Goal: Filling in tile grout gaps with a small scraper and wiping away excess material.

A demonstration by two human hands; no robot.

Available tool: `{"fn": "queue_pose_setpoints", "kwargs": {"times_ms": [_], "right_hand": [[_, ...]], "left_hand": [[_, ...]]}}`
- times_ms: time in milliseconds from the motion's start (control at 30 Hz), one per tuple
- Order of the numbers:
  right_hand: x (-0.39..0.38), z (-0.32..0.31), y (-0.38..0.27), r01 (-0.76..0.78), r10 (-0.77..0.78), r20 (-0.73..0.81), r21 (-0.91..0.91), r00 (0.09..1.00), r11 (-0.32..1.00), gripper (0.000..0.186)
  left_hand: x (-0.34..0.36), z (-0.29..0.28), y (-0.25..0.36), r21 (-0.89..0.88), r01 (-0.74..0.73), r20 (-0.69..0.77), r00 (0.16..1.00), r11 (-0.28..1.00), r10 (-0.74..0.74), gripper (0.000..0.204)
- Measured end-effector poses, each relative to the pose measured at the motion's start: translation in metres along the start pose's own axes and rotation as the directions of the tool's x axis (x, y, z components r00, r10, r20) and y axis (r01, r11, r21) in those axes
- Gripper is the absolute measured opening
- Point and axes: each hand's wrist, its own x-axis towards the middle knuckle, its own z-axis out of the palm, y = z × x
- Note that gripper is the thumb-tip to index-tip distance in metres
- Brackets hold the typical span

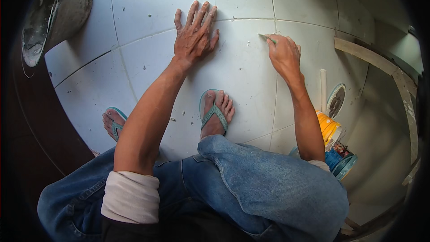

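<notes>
My left hand (195, 40) rests on the white floor tiles (156, 62), palm down with its fingers spread, beside a grout line. To the right, my right hand (285, 54) is closed around a small thin scraper-like tool (265, 37). Only its pale, greenish tip sticks out past the fingers, pointing left, close to where two tile joints cross. The rest of the tool is hidden in the fist. Small crumbs and dark specks lie scattered over the tiles, some just left of the tool's tip.
A dirty bucket (74, 11) lies tilted at the upper left. On the right are a white pipe stub (323, 90), a round lid-like disc (336, 101), a yellow roll (328, 127), a blue container (342, 163) and wooden strips (365, 54). My sandalled feet are on the tiles.
</notes>
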Motion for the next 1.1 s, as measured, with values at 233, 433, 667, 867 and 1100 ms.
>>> {"fn": "queue_pose_setpoints", "kwargs": {"times_ms": [233, 433, 667, 867, 1100], "right_hand": [[0.056, -0.016, 0.069, -0.284, 0.259, -0.201, -0.102, 0.945, 0.954, 0.038], [0.038, -0.014, 0.018, -0.168, 0.177, -0.120, 0.082, 0.977, 0.982, 0.038], [0.006, 0.031, -0.012, 0.096, -0.153, -0.244, -0.232, 0.958, 0.968, 0.021], [0.032, -0.018, 0.040, -0.305, 0.284, -0.312, -0.019, 0.907, 0.952, 0.027], [0.020, -0.012, 0.014, -0.186, 0.181, -0.149, -0.023, 0.972, 0.982, 0.028]], "left_hand": [[0.012, 0.002, 0.018, -0.038, -0.017, -0.016, 1.000, 0.999, 0.016, 0.069], [0.005, 0.002, 0.007, -0.031, 0.004, -0.006, 1.000, 1.000, -0.004, 0.069], [0.004, 0.002, 0.005, -0.036, 0.002, -0.003, 1.000, 0.999, -0.002, 0.070], [0.010, 0.002, 0.014, -0.052, 0.002, 0.000, 1.000, 0.999, -0.002, 0.070], [0.004, 0.004, 0.004, -0.040, 0.002, -0.025, 1.000, 0.999, -0.003, 0.070]]}}
